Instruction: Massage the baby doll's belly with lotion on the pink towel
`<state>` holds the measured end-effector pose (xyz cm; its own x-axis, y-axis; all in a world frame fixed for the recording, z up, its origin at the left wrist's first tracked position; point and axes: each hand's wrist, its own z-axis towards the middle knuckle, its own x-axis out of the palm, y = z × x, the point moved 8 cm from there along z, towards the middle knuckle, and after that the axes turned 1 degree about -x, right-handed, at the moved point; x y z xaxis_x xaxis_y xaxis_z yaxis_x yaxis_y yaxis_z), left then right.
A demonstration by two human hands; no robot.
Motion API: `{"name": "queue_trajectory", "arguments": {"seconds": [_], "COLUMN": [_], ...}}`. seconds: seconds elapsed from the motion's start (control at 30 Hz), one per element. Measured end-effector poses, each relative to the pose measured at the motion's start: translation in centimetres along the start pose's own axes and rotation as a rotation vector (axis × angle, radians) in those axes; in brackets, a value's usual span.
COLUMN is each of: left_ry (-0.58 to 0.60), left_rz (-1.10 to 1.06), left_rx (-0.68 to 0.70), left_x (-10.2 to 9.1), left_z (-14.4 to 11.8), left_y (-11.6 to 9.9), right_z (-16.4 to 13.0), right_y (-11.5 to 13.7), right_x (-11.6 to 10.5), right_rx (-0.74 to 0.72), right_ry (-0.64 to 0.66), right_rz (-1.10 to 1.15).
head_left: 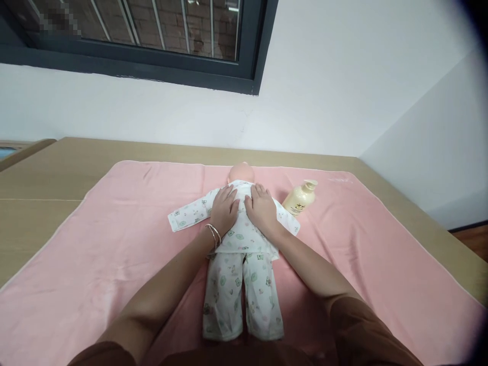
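Observation:
A baby doll (241,174) lies on a pink cloth, its head away from me. It wears a white printed top (242,239) and matching trousers (224,300). My left hand (224,209) rests flat on the upper left of the top, fingers stretched out, with bangles at the wrist. On the upper right of the top lies my right hand (262,209), also flat with fingers extended. Both palms touch the fabric and hold nothing. One sleeve spreads out to the left; the right sleeve is partly covered by my right hand and forearm.
A cream pump bottle (301,197) stands just right of the doll. The pink cloth (145,223) covers most of a wooden table (49,203). Behind it rises a white wall (312,101) with a dark-framed window (244,76).

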<state>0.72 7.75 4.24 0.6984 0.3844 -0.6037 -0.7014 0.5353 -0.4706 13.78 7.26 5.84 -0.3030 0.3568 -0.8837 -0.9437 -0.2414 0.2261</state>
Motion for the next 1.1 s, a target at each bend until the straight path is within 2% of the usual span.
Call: {"name": "queue_trajectory", "arguments": {"seconds": [0.07,0.2,0.33,0.5,0.57,0.63,0.77,0.83,0.9,1.0,1.1], "left_ry": [0.044,0.126,0.117,-0.004,-0.03,0.003,0.099,0.109,0.098,0.028,-0.061], "left_rz": [0.042,0.117,0.199,0.173,0.158,0.151,0.17,0.165,0.141,0.1,0.059], "left_rx": [-0.047,-0.069,-0.064,0.044,0.065,0.044,-0.075,-0.083,-0.037,0.036,0.04], "left_x": [0.3,1.0,1.1,-0.1,-0.5,-0.3,0.7,0.8,0.7,-0.1,-0.9], "left_z": [0.4,1.5,1.3,0.2,0.1,0.3,0.8,0.9,0.9,0.7,0.5], "left_y": [0.6,1.0,0.2,-1.6,-1.8,-1.4,0.0,0.1,-0.3,-1.1,-1.3], "right_z": [-1.5,-3.0,-1.1,1.3,0.8,-0.5,-3.3,-3.9,-3.4,-1.5,0.0], "right_y": [0.9,2.2,0.8,-0.2,0.5,1.7,4.5,4.9,4.3,2.2,0.5], "right_x": [-0.4,-1.0,-0.2,1.0,0.9,0.5,-0.7,-0.9,-0.8,-0.1,0.7], "right_rx": [0.03,-0.016,-0.066,-0.081,-0.059,-0.066,-0.182,-0.219,-0.21,-0.129,-0.085], "right_ry": [0.014,0.05,0.137,0.152,0.13,0.099,0.056,0.058,0.078,0.127,0.16], "right_rz": [-0.084,-0.138,-0.035,0.011,-0.042,-0.109,-0.23,-0.243,-0.199,-0.067,0.045]}}
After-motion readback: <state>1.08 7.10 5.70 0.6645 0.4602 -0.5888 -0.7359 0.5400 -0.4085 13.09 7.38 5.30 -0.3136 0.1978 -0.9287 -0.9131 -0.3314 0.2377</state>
